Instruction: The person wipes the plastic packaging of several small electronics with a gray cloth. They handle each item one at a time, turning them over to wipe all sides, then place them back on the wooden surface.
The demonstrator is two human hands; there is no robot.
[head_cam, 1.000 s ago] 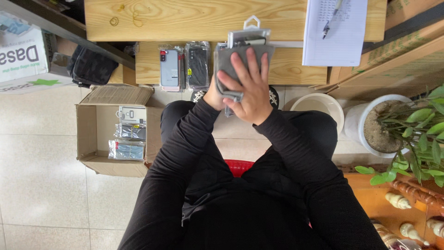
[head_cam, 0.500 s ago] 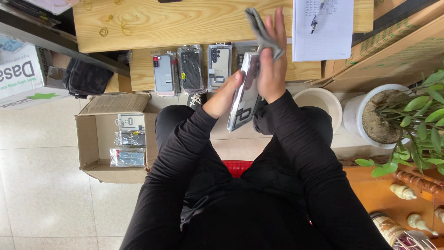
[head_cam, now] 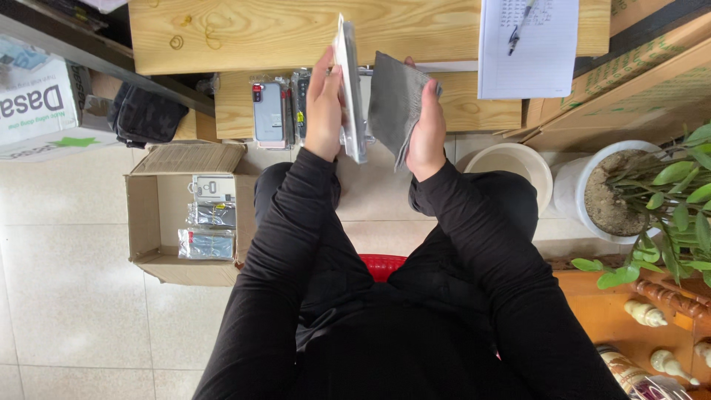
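Since half a second ago our hands have parted: our left hand point(head_cam: 324, 111) now holds the clear phone case point(head_cam: 349, 89) edge-on, our right hand point(head_cam: 426, 126) grips the grey cloth point(head_cam: 392, 100), above the wooden bench point(head_cam: 244, 104).

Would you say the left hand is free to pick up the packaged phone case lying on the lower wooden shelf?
Probably not yet: the left hand already holds a flat packaged case upright, though the shelf case lies uncovered beside it.
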